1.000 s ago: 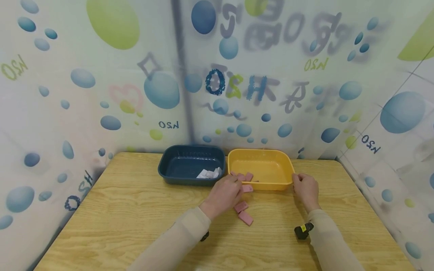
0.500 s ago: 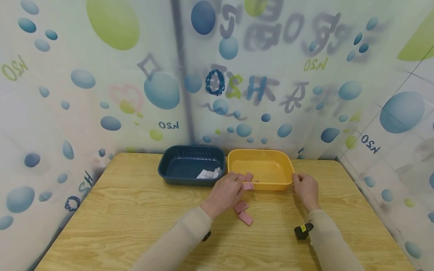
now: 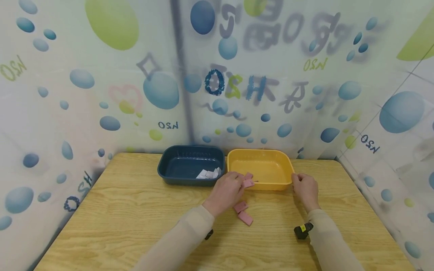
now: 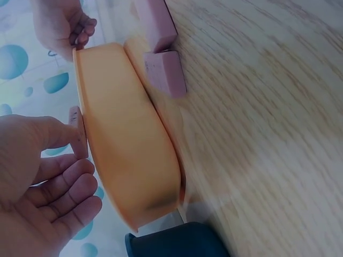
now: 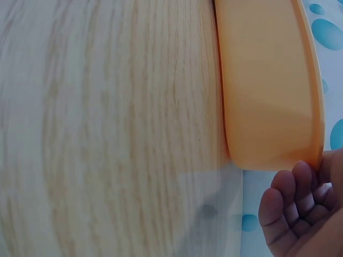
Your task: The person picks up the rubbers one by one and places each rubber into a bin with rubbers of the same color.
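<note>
My left hand (image 3: 225, 191) pinches a pink eraser (image 3: 248, 183) between thumb and fingers, right at the near rim of the yellow tray (image 3: 271, 186). In the left wrist view, that eraser (image 4: 78, 134) overlaps the tray's edge, and the other fingers lie loosely curled below it. At the tray's near right corner, my right hand (image 3: 306, 190) grips the rim with thumb and fingertips. Another pink eraser (image 3: 249, 175) shows inside the tray, partly covered by the left hand. Two pink erasers, one at the back (image 3: 241, 206) and one in front (image 3: 245, 218), lie on the table.
Left of the yellow tray stands a dark blue tray (image 3: 181, 181) with a heap of small white pieces (image 3: 210, 174) in its right corner. Both trays sit on a wood-grain table (image 3: 129, 214), close to the patterned curtain (image 3: 135, 113) behind.
My left hand has lifted the pink eraser slightly up and forward, from just in front of the yellow tray to its rim. The right hand keeps its grip on the corner.
</note>
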A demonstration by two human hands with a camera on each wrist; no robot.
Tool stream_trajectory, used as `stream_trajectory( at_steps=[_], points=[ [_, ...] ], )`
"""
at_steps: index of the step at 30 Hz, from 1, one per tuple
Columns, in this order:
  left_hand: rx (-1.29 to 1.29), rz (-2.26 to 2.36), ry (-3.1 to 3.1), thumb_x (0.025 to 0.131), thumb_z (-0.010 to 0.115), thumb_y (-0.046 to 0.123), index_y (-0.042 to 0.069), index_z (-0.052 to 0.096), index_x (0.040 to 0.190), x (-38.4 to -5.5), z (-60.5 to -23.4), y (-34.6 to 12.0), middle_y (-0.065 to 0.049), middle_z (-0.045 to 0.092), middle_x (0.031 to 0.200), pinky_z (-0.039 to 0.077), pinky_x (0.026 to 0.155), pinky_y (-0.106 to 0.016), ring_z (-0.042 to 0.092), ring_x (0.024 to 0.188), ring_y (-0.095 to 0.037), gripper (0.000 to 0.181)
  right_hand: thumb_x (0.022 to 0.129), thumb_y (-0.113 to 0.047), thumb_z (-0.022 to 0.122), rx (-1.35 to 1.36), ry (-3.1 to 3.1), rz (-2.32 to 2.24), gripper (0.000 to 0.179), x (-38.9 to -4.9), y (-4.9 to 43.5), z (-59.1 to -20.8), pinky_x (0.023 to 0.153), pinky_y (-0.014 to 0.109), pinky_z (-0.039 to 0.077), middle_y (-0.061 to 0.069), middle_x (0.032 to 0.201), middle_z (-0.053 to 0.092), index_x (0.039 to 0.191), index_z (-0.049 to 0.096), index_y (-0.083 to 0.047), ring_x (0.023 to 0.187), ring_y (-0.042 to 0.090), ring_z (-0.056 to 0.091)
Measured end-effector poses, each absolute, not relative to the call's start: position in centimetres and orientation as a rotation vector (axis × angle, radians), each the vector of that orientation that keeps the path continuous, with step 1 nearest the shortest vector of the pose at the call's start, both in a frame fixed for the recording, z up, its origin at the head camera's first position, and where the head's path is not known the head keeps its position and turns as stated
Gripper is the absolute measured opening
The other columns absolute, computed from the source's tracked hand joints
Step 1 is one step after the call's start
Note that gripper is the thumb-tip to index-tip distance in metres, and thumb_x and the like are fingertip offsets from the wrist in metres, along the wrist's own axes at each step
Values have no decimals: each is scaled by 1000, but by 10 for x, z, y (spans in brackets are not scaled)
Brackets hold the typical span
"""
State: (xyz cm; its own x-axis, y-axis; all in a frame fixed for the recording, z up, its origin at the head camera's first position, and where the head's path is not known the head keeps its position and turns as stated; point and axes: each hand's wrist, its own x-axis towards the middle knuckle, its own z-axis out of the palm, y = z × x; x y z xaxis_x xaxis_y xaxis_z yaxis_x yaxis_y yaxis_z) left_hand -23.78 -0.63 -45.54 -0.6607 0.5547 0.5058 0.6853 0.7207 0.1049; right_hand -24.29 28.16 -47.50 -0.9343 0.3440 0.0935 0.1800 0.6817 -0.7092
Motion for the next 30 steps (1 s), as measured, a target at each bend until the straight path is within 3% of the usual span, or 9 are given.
stream_trajectory(
  at_steps=[5, 14, 18, 30],
  points=[
    [-926, -380, -2486, 96, 72, 15, 7, 74, 89, -240, -455, -4, -4, 68, 88, 55, 76, -27, 64, 82, -16, 11, 106, -26, 47, -413, -2672, 1096, 42, -243, 282, -475, 56, 29, 41, 6, 67, 62, 81, 66, 2, 64, 20, 54],
    [-901, -381, -2551, 97, 71, 18, 7, 74, 86, -242, -451, 0, 0, 56, 76, 46, 63, -23, 52, 70, -13, 16, 106, -26, 48, -406, -2665, 1066, 42, -245, 283, -477, 55, 29, 40, 6, 65, 62, 75, 63, -1, 62, 20, 53],
    [-893, -372, -2548, 97, 72, 19, 8, 73, 80, -244, -451, 3, 0, 53, 73, 43, 61, -23, 50, 68, -13, 20, 106, -26, 48, -406, -2665, 1070, 42, -245, 283, -477, 54, 29, 40, 5, 64, 61, 74, 62, -2, 61, 19, 52],
    [-895, -364, -2540, 97, 72, 19, 8, 77, 86, -248, -451, 11, 0, 53, 72, 45, 62, -25, 52, 69, -15, 16, 106, -26, 47, -412, -2674, 1071, 42, -244, 283, -476, 55, 29, 41, 7, 68, 63, 75, 62, -1, 64, 20, 54]
  ],
)
